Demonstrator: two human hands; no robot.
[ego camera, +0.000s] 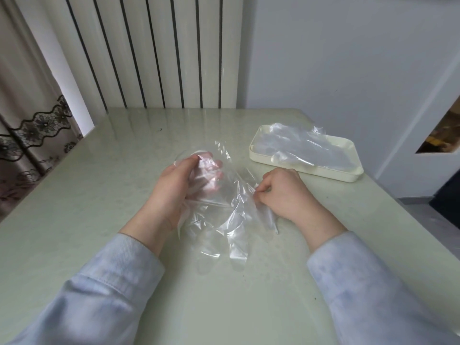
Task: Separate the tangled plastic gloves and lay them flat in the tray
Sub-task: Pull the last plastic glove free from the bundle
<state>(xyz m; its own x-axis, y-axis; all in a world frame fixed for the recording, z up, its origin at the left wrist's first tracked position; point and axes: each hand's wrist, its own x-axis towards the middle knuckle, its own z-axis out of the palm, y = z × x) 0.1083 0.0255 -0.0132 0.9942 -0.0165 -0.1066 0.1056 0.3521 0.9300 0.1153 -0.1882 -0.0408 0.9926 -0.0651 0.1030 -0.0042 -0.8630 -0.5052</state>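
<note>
I saw a pale green, glossy desk (104, 195) filling the lower frame. A cream tray (308, 171) sat on it at right of centre, and clear tangled plastic gloves (224, 220) rested on its middle, their lower ends touching the surface.

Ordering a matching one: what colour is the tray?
Cream, plain, no pattern; the tray shows best in the head view.
</note>
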